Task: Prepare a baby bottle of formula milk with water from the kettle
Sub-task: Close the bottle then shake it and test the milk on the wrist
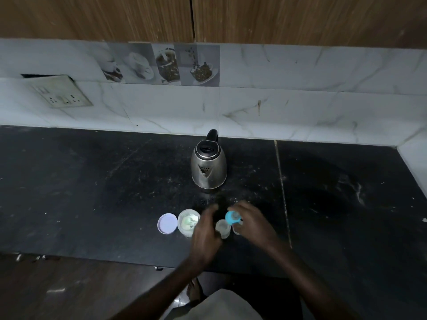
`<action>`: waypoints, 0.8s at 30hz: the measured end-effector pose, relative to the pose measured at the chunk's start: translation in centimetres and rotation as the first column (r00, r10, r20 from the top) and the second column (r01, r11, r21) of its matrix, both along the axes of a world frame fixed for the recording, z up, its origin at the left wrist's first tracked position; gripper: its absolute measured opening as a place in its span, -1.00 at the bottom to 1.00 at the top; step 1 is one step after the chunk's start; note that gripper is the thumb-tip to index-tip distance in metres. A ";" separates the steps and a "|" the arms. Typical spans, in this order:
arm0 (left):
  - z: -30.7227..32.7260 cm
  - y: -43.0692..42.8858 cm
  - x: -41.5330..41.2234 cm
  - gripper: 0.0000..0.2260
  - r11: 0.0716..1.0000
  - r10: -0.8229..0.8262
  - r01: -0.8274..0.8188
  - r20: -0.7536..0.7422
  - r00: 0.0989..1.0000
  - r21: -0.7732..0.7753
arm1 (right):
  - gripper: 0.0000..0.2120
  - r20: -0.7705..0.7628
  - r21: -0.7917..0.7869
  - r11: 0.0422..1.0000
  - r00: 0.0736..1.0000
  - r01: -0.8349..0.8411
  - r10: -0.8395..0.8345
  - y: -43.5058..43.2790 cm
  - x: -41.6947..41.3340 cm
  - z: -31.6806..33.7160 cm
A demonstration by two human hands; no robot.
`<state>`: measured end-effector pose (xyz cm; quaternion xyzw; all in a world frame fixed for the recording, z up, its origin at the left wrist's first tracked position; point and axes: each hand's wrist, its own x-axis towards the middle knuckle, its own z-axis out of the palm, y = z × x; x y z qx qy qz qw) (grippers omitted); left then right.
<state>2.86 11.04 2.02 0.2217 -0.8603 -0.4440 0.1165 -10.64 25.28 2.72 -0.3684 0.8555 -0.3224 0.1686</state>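
Dark polished stone, scuffed and dusty, forms the table (pixel 92 192) below a marble-tiled wall. Near its front edge the small clear plastic baby bottle (pixel 223 228) stands open. It looks light, stiff and easily tipped, so it is best held round its body. The right hand (pixel 253 224) pinches the blue teat ring (pixel 231 217), a hard collar, just above it. The left hand (pixel 205 232) is blurred beside the bottle, and whether it grips cannot be told. Farther back, the steel kettle (pixel 209 165) looks heavy and slick, and its black handle is the place to take hold. To the left, the round formula tub (pixel 188 221) sits open beside its lilac lid (pixel 167 223).
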 end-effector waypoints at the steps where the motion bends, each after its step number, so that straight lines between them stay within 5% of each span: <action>1: -1.9 1.2 1.2 -0.32 1.000 -0.008 0.008 0.027 1.000 0.014 | -0.49 -0.015 0.037 0.996 0.997 -0.079 0.080 -0.6 0.4 -0.2; 8: -6.4 3.7 1.7 -0.06 0.979 0.087 -0.111 0.138 0.987 0.172 | -0.49 -0.063 0.176 0.954 0.965 -0.241 0.255 -2.4 1.1 -1.7; 15: -5.8 2.9 -0.5 -0.79 0.920 0.242 -0.245 0.048 0.969 0.307 | -0.56 -0.107 0.238 0.909 0.921 -0.342 0.374 -3.0 1.1 -0.7; 21: -6.7 2.2 -0.8 -0.81 0.890 0.237 -0.228 0.027 0.971 0.394 | -0.65 -0.151 0.398 0.876 0.923 -0.272 0.355 -3.8 1.3 0.2; 24: -7.2 2.1 -0.5 -0.75 0.914 0.239 -0.212 -0.035 0.970 0.346 | -0.54 -0.204 0.475 0.846 0.904 -0.243 0.375 -4.1 1.3 0.8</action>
